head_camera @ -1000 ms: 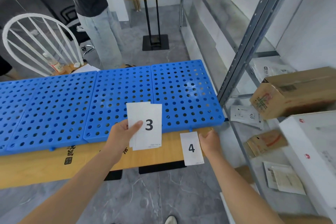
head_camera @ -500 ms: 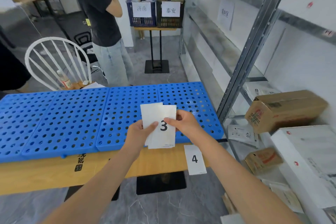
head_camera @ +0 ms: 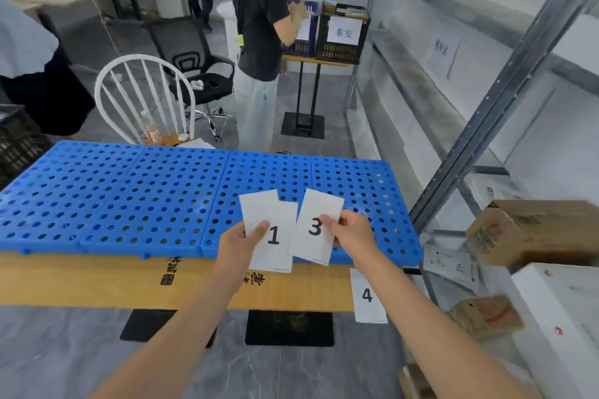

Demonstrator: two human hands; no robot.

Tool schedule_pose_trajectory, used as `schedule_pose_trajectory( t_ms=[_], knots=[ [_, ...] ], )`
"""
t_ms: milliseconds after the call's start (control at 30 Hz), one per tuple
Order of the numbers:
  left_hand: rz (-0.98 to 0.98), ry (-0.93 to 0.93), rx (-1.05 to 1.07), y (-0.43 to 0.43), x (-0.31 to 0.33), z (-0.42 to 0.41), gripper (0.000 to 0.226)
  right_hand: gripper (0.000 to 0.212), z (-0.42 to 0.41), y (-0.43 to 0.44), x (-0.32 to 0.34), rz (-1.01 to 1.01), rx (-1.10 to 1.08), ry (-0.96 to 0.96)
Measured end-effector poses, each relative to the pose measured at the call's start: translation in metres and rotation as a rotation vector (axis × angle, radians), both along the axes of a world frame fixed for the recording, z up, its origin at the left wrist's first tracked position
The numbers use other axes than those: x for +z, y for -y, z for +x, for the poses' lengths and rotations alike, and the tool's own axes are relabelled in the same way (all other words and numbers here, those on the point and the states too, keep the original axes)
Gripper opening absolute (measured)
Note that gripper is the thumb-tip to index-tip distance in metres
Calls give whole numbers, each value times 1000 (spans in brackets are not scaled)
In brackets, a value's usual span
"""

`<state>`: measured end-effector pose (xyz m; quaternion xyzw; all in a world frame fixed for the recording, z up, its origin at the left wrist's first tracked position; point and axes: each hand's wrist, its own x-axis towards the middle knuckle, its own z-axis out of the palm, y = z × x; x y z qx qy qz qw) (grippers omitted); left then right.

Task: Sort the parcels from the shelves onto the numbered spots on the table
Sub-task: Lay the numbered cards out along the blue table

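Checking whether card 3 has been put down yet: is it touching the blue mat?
Apart. In the head view the right hand pinches card 3 by its edge and holds it up, tilted, above the blue mat.

We see matt white paper in the number cards, the "1" card (head_camera: 272, 238) and the "3" card (head_camera: 316, 227). The blue perforated panels (head_camera: 155, 191) look like smooth moulded plastic (slightly glossy). Beneath them the desk (head_camera: 97, 282) edge is smooth, pale wood. The shelf upright (head_camera: 486, 100) is dull grey metal; the parcel (head_camera: 531, 230) is plain brown cardboard.
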<state>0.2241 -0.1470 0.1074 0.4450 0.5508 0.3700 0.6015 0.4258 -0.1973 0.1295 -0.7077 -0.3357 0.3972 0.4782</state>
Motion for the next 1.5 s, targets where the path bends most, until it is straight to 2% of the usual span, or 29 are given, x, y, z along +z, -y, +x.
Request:
schedule_pose_trajectory(
  t_ms=[333,567,767,967,1100,1233,1367,1500],
  knots=[
    [-33,-39,190,-8,-23,-50,11,40,-27,-23,-45,-231,95,57],
    [-70,-121,259,-19,-38,-92,13,36,-60,-35,-89,-416,256,56],
    [-92,-188,266,-25,-44,-108,10,28,-81,-33,-128,-545,195,-76],
    [-102,-179,264,-28,-45,-115,8,28,-96,-32,-160,-605,139,-161],
    [-115,-189,248,-33,-47,-122,18,23,-105,-37,-165,-616,140,-144],
    [-121,-199,244,-36,-48,-123,18,19,-108,-32,-168,-596,154,-96],
    [-140,-195,240,-38,-43,-120,19,23,-111,-38,-153,-526,195,-113],
    [-131,-178,219,-44,-31,-114,16,33,-102,-71,-118,-394,191,-18]
  ],
)
